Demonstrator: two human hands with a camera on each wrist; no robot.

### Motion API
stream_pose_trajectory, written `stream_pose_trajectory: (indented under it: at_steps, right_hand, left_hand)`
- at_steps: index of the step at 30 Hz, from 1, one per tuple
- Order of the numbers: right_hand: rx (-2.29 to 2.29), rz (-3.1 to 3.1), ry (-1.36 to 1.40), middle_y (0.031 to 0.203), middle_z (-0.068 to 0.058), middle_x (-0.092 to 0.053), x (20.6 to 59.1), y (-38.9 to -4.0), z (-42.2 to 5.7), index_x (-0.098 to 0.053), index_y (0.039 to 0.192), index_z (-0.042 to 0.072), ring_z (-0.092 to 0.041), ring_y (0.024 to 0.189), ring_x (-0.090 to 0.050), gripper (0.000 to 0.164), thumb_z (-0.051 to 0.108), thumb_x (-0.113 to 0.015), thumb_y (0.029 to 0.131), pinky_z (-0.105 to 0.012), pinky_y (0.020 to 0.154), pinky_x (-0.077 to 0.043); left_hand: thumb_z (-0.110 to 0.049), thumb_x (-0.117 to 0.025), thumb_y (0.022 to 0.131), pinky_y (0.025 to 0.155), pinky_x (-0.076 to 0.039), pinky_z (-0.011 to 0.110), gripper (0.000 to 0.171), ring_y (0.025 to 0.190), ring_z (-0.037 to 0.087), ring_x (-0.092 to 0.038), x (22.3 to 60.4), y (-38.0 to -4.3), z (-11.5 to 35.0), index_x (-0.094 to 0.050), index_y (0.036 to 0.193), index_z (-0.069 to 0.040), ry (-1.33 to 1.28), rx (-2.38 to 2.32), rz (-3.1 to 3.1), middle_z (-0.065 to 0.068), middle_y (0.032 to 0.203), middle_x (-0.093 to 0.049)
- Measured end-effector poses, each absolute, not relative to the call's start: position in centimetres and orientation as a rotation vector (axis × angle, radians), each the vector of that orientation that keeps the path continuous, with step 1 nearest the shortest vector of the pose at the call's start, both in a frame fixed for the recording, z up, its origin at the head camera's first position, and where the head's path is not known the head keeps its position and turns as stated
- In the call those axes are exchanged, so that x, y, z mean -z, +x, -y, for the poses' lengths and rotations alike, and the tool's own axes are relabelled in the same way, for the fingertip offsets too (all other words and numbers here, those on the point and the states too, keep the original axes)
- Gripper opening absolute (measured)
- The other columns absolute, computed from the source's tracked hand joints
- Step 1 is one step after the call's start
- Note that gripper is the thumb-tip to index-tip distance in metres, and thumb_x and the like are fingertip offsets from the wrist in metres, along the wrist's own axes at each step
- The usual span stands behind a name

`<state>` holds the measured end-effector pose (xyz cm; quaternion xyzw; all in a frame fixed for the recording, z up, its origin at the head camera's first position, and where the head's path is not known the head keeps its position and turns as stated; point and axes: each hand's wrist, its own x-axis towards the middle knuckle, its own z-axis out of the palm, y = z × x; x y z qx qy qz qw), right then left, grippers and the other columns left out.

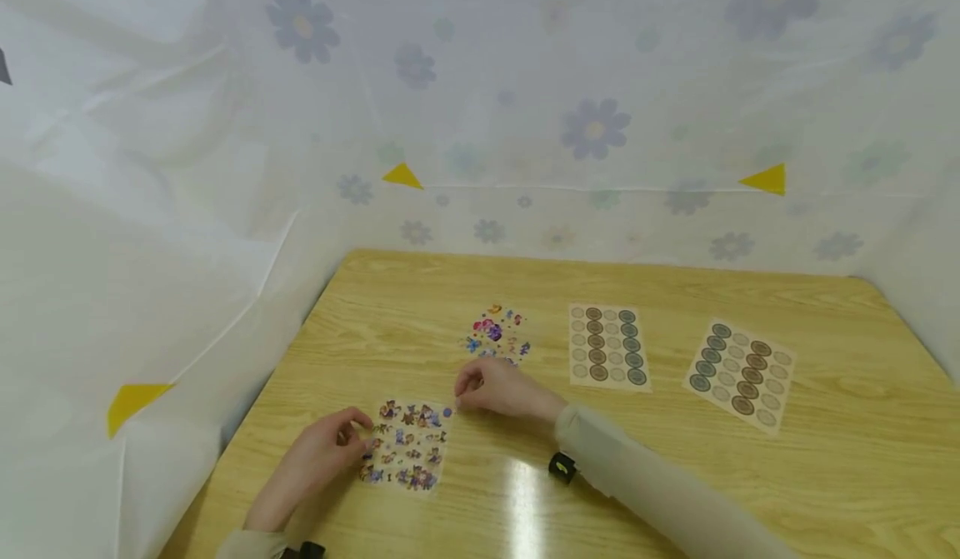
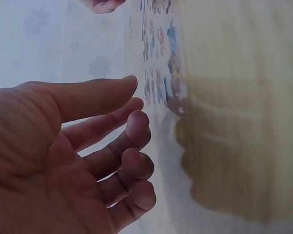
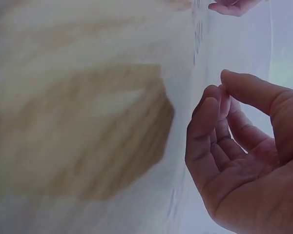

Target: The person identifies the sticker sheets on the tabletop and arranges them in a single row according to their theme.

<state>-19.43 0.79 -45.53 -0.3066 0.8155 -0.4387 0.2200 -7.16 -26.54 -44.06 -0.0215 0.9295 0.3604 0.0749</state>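
Pale sleeves reach in from the near side, the right sleeve (image 1: 660, 484) lying larger across the view than the left sleeve (image 1: 251, 545), each with a black band (image 1: 561, 467) at the wrist. Between the hands, toward the left edge of the tabletop (image 1: 420, 301), lies a sticker sheet (image 1: 405, 446) printed with rows of small coloured figures; a round blue sticker (image 1: 447, 412) sits by its far right corner. At the sheet's left side is the left hand (image 1: 322, 451), fingers loosely bent and thumb held apart from them, with nothing in its grasp. At the far right corner is the right hand (image 1: 498, 388), thumb and fingertips brought together; whether something thin is pinched between them, I cannot tell.

Just beyond the right hand, closer to the tabletop's far edge, is a second sticker sheet (image 1: 498, 334) with bright little pictures, partly covered by that hand. To its right lies a sheet of circles (image 1: 609, 346) in pale, brown and dark columns, and nearer the right edge a similar tilted sheet (image 1: 742, 373). Behind the far edge hangs a flowered curtain (image 1: 596, 130) with two yellow patches (image 1: 763, 180); white sheeting (image 1: 150, 251) runs along the left edge.
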Motion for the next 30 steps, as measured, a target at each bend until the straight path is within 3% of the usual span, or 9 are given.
stream_pose_trajectory:
  at_steps: [5, 12, 23, 30]
  right_hand:
    - [1.223, -2.304, -0.829, 0.080, 0.001, -0.066, 44.6, -19.8, -2.4, -0.070, 0.092, 0.013, -0.018, 0.069, -0.062, 0.004, 0.016, -0.072, 0.090, -0.030, 0.061, -0.052]
    - [1.245, -2.398, -0.784, 0.085, -0.008, -0.067, 43.8, -22.1, -5.7, -0.071, 0.096, 0.005, -0.026, 0.070, -0.062, 0.008, 0.012, -0.067, 0.092, -0.029, 0.056, -0.049]
    - [1.096, -2.604, -0.701, 0.089, 0.001, -0.066, 44.2, -25.4, -9.7, -0.071, 0.102, 0.006, -0.016, 0.081, -0.060, 0.011, 0.010, -0.065, 0.093, -0.033, 0.072, -0.051]
    - [0.913, -2.748, -0.698, 0.096, -0.003, -0.066, 44.7, -26.2, -10.2, -0.068, 0.110, 0.004, -0.018, 0.089, -0.061, 0.019, 0.013, -0.065, 0.094, -0.038, 0.081, -0.051]
  left_hand:
    - [-0.010, -0.069, 0.091, 0.053, -0.042, 0.029, 0.013, 0.063, 0.016, -0.050, 43.6, -8.7, 25.7, -0.066, 0.104, -0.010, 0.026, -1.100, -2.758, 0.000, 0.076, -0.056]
    - [-0.012, -0.065, 0.095, 0.060, -0.047, 0.031, 0.014, 0.070, 0.015, -0.055, 42.6, -12.3, 23.8, -0.067, 0.109, -0.007, 0.158, -1.057, -2.796, -0.001, 0.085, -0.060]
    - [-0.014, -0.065, 0.095, 0.070, -0.049, 0.033, 0.018, 0.081, 0.014, -0.058, 42.5, -18.2, 20.5, -0.069, 0.112, -0.007, 0.288, -1.023, -2.769, -0.002, 0.093, -0.063]
    - [-0.012, -0.067, 0.093, 0.075, -0.052, 0.033, 0.019, 0.085, 0.015, -0.060, 43.6, -19.9, 19.0, -0.068, 0.111, -0.006, 0.306, -1.005, -2.769, 0.001, 0.096, -0.065]
